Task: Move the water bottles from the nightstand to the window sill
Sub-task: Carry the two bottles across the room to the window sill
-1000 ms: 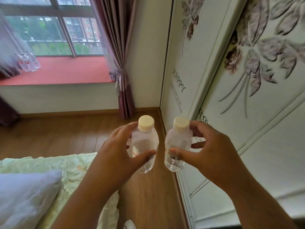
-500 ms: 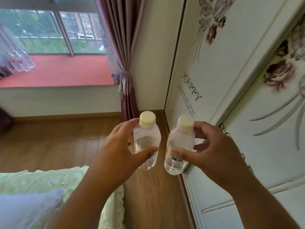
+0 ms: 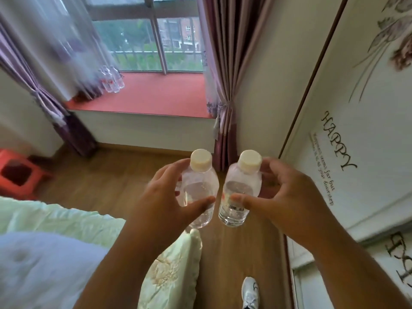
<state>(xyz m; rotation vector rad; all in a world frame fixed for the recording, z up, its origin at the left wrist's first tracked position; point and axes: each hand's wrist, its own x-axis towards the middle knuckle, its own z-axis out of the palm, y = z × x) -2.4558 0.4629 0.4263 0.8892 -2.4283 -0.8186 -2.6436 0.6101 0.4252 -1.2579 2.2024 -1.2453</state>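
I hold two small clear water bottles with cream caps upright in front of me, side by side above the wooden floor. My left hand (image 3: pixel 162 197) grips the left bottle (image 3: pixel 199 181), my right hand (image 3: pixel 283 197) grips the right bottle (image 3: pixel 242 190). The red window sill (image 3: pixel 156 97) lies ahead, beyond the floor. Several more clear bottles (image 3: pixel 112 80) stand at the sill's left end, partly behind a sheer curtain. The nightstand is out of view.
A bed with a pale green cover (image 3: pixel 66 221) and a white pillow (image 3: pixel 44 270) fills the lower left. A white wardrobe door (image 3: pixel 345 108) runs along the right. A red plastic stool (image 3: pixel 17 172) stands at left. Purple curtains (image 3: pixel 225 63) hang beside the sill. My white shoe (image 3: pixel 250 295) shows below.
The view has swung left and the window sill now sits more centrally ahead and nearer. Both hands keep the same hold on the bottles.
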